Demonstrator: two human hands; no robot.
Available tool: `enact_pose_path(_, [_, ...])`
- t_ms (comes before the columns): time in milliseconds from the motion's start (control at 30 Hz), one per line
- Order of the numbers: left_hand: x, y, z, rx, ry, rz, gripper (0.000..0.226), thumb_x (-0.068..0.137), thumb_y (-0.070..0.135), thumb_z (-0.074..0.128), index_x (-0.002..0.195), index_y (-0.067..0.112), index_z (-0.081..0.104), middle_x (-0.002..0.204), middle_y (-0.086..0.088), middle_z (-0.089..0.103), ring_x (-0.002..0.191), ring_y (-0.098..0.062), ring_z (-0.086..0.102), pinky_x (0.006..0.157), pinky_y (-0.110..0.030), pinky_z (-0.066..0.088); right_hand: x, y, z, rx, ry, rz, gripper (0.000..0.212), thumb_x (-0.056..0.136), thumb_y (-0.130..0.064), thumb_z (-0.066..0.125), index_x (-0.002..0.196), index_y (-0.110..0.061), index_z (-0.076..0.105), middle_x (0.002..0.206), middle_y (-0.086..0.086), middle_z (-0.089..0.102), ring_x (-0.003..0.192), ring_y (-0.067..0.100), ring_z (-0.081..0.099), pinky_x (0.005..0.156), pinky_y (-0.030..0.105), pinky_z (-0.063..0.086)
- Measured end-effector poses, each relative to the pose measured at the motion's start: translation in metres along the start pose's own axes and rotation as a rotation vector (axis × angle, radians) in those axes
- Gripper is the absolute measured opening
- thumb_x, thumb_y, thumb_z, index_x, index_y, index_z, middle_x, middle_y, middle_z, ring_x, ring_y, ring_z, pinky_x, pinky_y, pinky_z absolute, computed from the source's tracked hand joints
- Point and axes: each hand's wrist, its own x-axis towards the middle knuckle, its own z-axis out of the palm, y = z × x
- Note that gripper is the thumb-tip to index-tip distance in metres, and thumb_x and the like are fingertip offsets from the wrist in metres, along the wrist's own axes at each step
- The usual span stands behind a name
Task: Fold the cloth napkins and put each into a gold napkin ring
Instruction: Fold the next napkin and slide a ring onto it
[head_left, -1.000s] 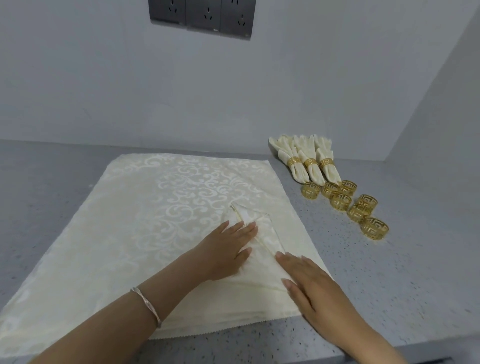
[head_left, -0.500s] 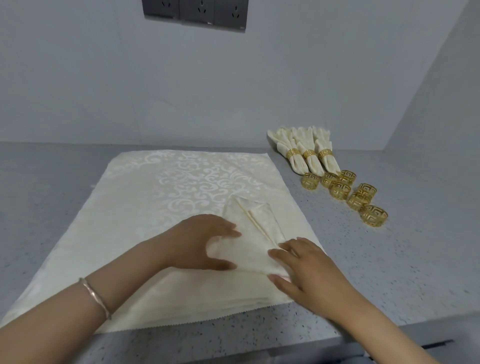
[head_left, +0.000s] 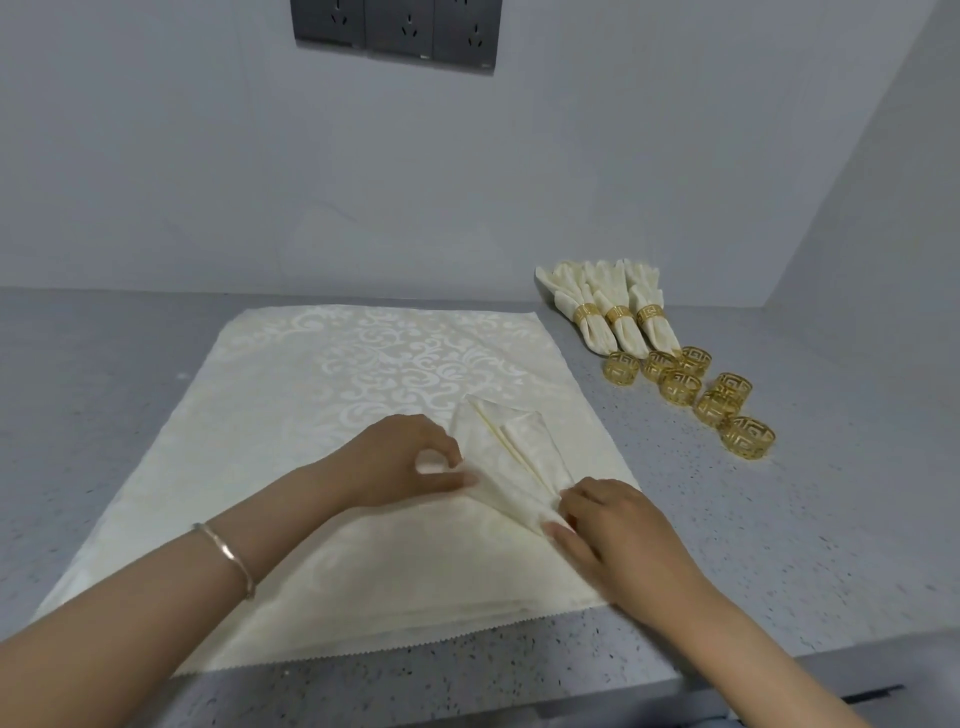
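Both hands gather a half-folded napkin (head_left: 511, 457) on the stack (head_left: 311, 415).

The napkin lies toward the stack's near right corner, on the counter (head_left: 779, 519), apart from the loose rings (head_left: 680, 387) and the ringed napkins (head_left: 618, 317). The left hand (head_left: 400, 457), fingers curled, pinches its left flap. The right hand (head_left: 613, 525) pinches the narrow near end. The cloth looks light, limp and smooth, so the pleats would likely spring open if let go. The best hold is probably the narrow end, kept squeezed tight so that it can be fed into a ring.
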Motion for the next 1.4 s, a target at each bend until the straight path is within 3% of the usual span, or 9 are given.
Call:
enact_pose_path(133, [0.018, -0.001, 0.008, -0.104, 0.089, -0.042, 0.027, 0.085, 0.050, 0.063, 0.077, 0.026, 0.068, 0.079, 0.018, 0.066, 0.085, 0.002, 0.054, 0.076, -0.012, 0.037, 0.010, 0.002, -0.003, 0.083, -0.006, 0.098, 0.034, 0.086, -0.037, 0.064, 0.066, -0.023, 0.041, 0.065, -0.012, 0.040, 0.059, 0.009, 0.038, 0.051, 0.013, 0.017])
enact_pose_path(267, [0.033, -0.002, 0.021, -0.129, 0.151, -0.096, 0.025, 0.088, 0.042, 0.064, 0.074, 0.021, 0.064, 0.073, 0.004, 0.067, 0.075, -0.004, 0.051, 0.071, -0.003, 0.029, 0.015, 0.002, -0.005, 0.160, -0.067, 0.113, 0.016, 0.089, -0.031, 0.061, 0.099, -0.020, 0.055, 0.084, -0.008, 0.050, 0.078, 0.012, 0.047, 0.061, 0.017, 0.031])
enact_pose_path(433, [0.041, 0.004, 0.031, 0.017, 0.189, -0.123, 0.020, 0.087, 0.038, 0.064, 0.075, 0.028, 0.051, 0.064, 0.012, 0.054, 0.067, -0.001, 0.045, 0.085, -0.022, 0.037, 0.019, 0.003, -0.003, 0.100, -0.141, 0.040, 0.039, 0.096, -0.030, 0.051, 0.134, -0.023, 0.052, 0.084, -0.007, 0.035, 0.081, 0.013, 0.037, 0.059, 0.015, 0.023])
enact_pose_path(633, [0.039, 0.008, 0.035, 0.153, 0.146, 0.215, 0.043, 0.101, 0.023, 0.041, 0.144, 0.031, 0.039, 0.152, 0.012, 0.032, 0.139, -0.007, 0.029, 0.113, -0.022, 0.017, 0.021, 0.005, 0.001, 0.098, -0.135, 0.008, 0.028, 0.096, -0.029, 0.049, 0.120, -0.020, 0.061, 0.091, -0.006, 0.039, 0.085, 0.012, 0.037, 0.061, 0.019, 0.023])
enact_pose_path(800, [0.036, 0.000, 0.048, 0.228, -0.030, 0.220, 0.068, 0.092, 0.051, -0.001, 0.151, 0.026, 0.023, 0.159, 0.010, 0.015, 0.147, -0.010, 0.010, 0.113, -0.016, -0.006, 0.021, 0.006, 0.006, 0.026, -0.071, -0.013, 0.029, 0.093, -0.031, 0.048, 0.109, -0.019, 0.068, 0.087, -0.006, 0.047, 0.076, 0.013, 0.045, 0.063, 0.019, 0.027])
enact_pose_path(1000, [0.041, -0.008, 0.052, 0.116, -0.018, 0.190, 0.044, 0.105, 0.029, 0.025, 0.148, 0.030, 0.030, 0.155, 0.015, 0.024, 0.145, -0.004, 0.015, 0.115, -0.018, 0.002, 0.018, -0.004, 0.014, -0.152, -0.059, -0.046, 0.056, 0.087, -0.049, 0.038, 0.129, -0.020, 0.058, 0.124, 0.001, 0.064, 0.103, 0.018, 0.066, 0.081, 0.027, 0.054])
enact_pose_path(1133, [0.048, -0.009, 0.048, 0.012, 0.015, 0.133, 0.038, 0.102, 0.029, 0.041, 0.140, 0.033, 0.046, 0.147, 0.019, 0.039, 0.139, -0.001, 0.029, 0.113, -0.017, 0.015, 0.030, -0.011, 0.032, -0.248, -0.023, -0.064, 0.063, 0.047, -0.029, 0.086, 0.107, -0.014, 0.073, 0.107, 0.004, 0.072, 0.088, 0.017, 0.072, 0.066, 0.022, 0.056])
enact_pose_path(1267, [0.052, -0.007, 0.042, -0.118, 0.054, 0.076, 0.031, 0.100, 0.028, 0.047, 0.128, 0.032, 0.060, 0.127, 0.012, 0.061, 0.118, 0.001, 0.049, 0.097, -0.009, 0.030, 0.049, -0.027, 0.039, -0.325, 0.021, 0.049, 0.057, 0.013, -0.010, 0.086, 0.069, -0.007, 0.074, 0.060, 0.001, 0.066, 0.046, 0.015, 0.062, 0.034, 0.018, 0.033])
enact_pose_path(1400, [0.051, -0.001, 0.031, -0.230, 0.026, -0.056, 0.046, 0.098, 0.054, 0.032, 0.121, 0.031, 0.064, 0.125, 0.010, 0.062, 0.116, -0.005, 0.053, 0.105, -0.026, 0.037, 0.060, -0.038, 0.026, -0.347, -0.018, 0.143, 0.043, 0.020, -0.007, 0.084, 0.052, -0.015, 0.056, 0.043, -0.002, 0.049, 0.033, 0.014, 0.047, 0.043, 0.020, 0.013])
